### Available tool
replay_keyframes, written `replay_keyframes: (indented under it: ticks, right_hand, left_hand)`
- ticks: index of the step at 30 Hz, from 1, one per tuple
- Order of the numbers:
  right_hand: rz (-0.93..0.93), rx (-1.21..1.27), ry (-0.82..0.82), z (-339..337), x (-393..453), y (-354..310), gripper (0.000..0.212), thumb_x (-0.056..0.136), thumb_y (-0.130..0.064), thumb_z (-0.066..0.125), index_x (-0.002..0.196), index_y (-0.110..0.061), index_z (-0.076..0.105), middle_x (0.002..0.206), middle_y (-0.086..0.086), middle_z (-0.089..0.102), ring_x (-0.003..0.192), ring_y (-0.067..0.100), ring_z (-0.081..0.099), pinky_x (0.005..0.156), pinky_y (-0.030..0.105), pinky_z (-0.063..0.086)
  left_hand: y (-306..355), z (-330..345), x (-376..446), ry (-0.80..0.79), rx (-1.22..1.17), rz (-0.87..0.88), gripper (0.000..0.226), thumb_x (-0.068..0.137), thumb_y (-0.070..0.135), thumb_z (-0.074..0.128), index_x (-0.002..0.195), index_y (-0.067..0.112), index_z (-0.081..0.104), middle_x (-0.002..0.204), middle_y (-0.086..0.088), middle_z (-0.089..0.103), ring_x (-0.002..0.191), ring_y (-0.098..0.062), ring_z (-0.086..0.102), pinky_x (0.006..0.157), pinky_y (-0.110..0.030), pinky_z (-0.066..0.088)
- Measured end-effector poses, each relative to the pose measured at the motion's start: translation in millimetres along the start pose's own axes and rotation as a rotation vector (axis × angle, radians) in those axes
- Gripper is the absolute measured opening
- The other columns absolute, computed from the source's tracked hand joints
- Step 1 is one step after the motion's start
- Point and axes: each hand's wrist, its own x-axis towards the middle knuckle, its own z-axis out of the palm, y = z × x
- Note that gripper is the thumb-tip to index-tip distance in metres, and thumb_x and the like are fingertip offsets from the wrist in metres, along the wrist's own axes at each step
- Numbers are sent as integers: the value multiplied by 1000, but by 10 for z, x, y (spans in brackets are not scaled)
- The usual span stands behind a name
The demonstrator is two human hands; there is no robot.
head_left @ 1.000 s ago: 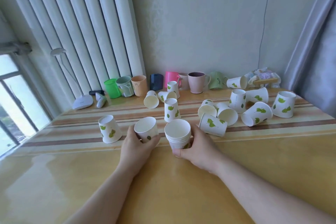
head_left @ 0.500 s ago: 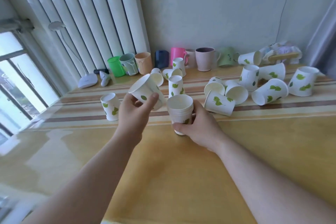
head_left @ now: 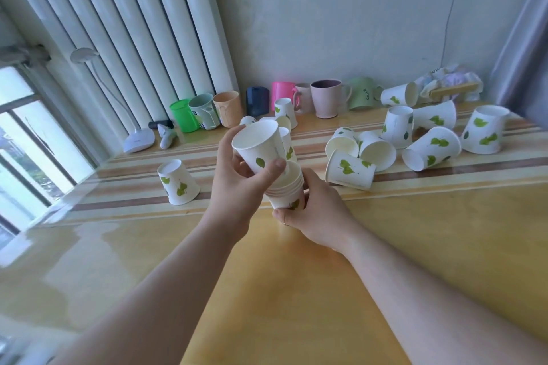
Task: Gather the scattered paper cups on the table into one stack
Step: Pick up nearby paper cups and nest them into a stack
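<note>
Left grip: left hand [head_left: 237,184] curls fingers and thumb round a single paper cup [head_left: 258,147], mouth up and tilted toward the viewer, its base at the mouth of the stack; how far it sits inside cannot be told.
Right grip: right hand [head_left: 318,213] wraps the stack of cups [head_left: 287,190] low on its wall, thumb at the base; several nested rims show above the fingers.
Stack position: directly below and right of the left grip, at the near edge of the striped part of the worktop [head_left: 296,290]; whether its base touches the surface cannot be told.
Left of the grips: one inverted cup [head_left: 178,182] stands apart on the stripes.
Right of the grips: a cup lying on its side [head_left: 350,169] just beside the right hand; beyond it a loose cluster of cups [head_left: 430,145], some lying, some inverted.
Behind the grips: a few more paper cups, partly hidden by the held cup; one upright small cup [head_left: 285,111] near the wall.
Far edge, along the wall: row of coloured mugs [head_left: 324,98] and plastic tumblers [head_left: 204,112].
Far left of the grips: white desk lamp [head_left: 138,140] with a curved neck, before the radiator [head_left: 133,24].
</note>
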Motion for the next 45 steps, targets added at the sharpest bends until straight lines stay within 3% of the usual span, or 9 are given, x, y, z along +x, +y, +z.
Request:
replay_keyframes:
  ticks: [9,14,18,23,28,35,38,40,45]
  right_hand:
    - [9,16,5,17,11,5,62,80,-42,88,129,-46,52,117,-20,66,110,11,66,93,41,60]
    - [12,10,5,17,17,14,61,78,-45,88,127,-48,52,115,-19,65,110,14,65,92,41,60]
    - [17,2,9,16,27,24,61,77,-44,89,125,-46,52,115,-18,65,110,16,64,92,39,58]
    - [13,-10,12,28,46,52,60,76,-48,87,124,-43,52,112,-13,66,112,22,62,93,42,57]
    - [13,-3,16,38,55,72,63,77,-48,88,128,-47,50,116,-16,65,112,19,62,93,39,57]
    - [7,14,20,51,73,106,64,75,-50,88,127,-51,51,113,-15,68,108,16,65,94,43,58]
    - [2,21,21,58,83,115,64,74,-51,88,126,-52,51,116,-15,69,109,14,65,95,44,59]
    - [4,26,18,58,86,117,62,74,-51,88,124,-53,51,114,-15,69,109,16,65,94,45,59]
    - [-1,34,25,60,83,109,63,72,-52,88,124,-53,52,114,-16,71,110,14,64,95,44,59]
  left_hand:
    - [-164,-28,-89,-20,136,-10,80,86,6,90,148,33,46,138,-8,66,108,-8,73,88,-29,61]
    - [-229,-201,-116,-42,181,-27,87,69,40,96,144,43,52,135,-5,70,125,-15,71,107,-41,58]
    - [-250,-461,-160,-28,293,-16,77,66,49,97,131,54,57,127,3,70,125,-6,67,105,-32,57]
    - [-323,-985,-59,345,524,22,31,79,45,81,108,45,72,113,3,67,100,-17,67,97,-51,59]
    - [-440,-1376,141,624,607,-139,62,85,24,81,137,30,47,136,1,45,131,-25,50,112,-44,46]
    - [-538,-1576,506,385,511,-404,114,80,46,89,166,32,14,146,17,44,126,-30,60,111,-51,51]
    - [-492,-1393,552,406,554,-361,90,87,46,82,162,35,33,136,7,56,119,-27,58,103,-45,51]
    - [-485,-1205,549,402,544,-340,61,84,47,83,138,37,56,126,5,68,115,-26,65,97,-45,56]
    - [-528,-686,481,158,440,-247,45,75,44,95,106,54,63,111,15,74,106,-16,72,94,-43,62]
